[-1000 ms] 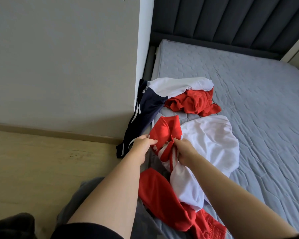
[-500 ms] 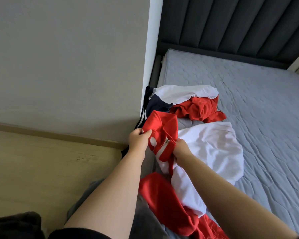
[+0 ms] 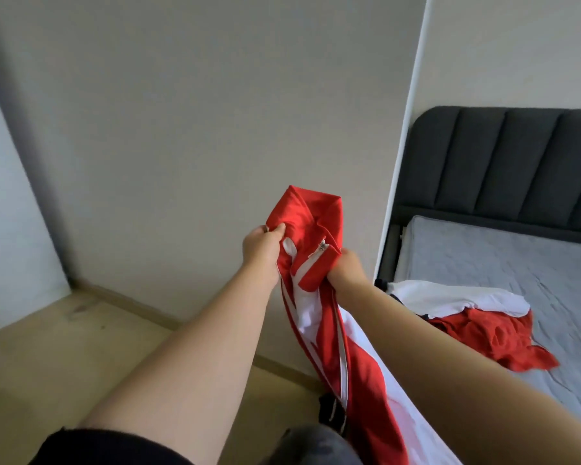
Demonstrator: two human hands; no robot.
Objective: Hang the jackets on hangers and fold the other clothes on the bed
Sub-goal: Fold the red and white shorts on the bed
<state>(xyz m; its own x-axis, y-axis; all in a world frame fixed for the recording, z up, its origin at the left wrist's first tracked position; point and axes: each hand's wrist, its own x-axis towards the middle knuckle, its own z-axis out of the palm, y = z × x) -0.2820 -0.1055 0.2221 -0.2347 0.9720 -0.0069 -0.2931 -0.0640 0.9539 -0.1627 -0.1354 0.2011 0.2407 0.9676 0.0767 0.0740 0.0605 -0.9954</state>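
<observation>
I hold up a red and white zip jacket (image 3: pixel 319 297) in front of the wall, its collar on top and its body hanging down past my knees. My left hand (image 3: pixel 262 250) grips the left side of the collar. My right hand (image 3: pixel 348 268) grips the right side by the zipper. On the bed (image 3: pixel 517 263) at the right lie a white garment (image 3: pixel 450 295) and a crumpled red garment (image 3: pixel 497 340). A dark navy piece (image 3: pixel 331 411) with white stripes hangs low beside the jacket.
A plain wall fills the left and middle, with a white corner trim (image 3: pixel 406 139). The dark padded headboard (image 3: pixel 517 162) stands at the right. Wooden floor (image 3: pixel 64 347) lies at the lower left.
Both hands have lifted the jacket up off the bed by its collar, and it now hangs in the air. My view has swung up and to the left.
</observation>
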